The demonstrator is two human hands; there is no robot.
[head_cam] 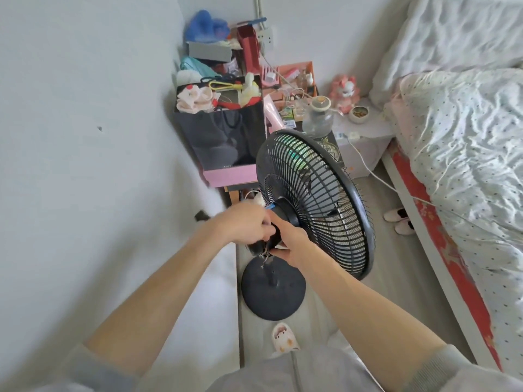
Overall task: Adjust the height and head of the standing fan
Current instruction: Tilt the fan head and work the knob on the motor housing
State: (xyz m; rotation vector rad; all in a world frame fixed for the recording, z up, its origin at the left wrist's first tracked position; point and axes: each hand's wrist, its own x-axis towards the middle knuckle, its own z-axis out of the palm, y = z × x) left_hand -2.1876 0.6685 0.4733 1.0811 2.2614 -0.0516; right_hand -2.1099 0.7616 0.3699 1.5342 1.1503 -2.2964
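The standing fan [314, 199] has a black grille of thin, smooth ribs with a slight sheen; whether they are plastic or coated wire cannot be told. Its round base [263, 301] is matt black and looks dusty. The black bag [223, 137] is glossy paper that catches the light. The jar [318, 120] is clear glass. The bedding [467, 165] is thin, crumpled cloth with a soft sheen. The wall [85, 108] is matt white. The slipper [284, 336] looks like smooth, rubbery plastic.

place: home bedroom | evidence: bed [458, 154], cluttered nightstand [365, 134], slippers [399, 219]
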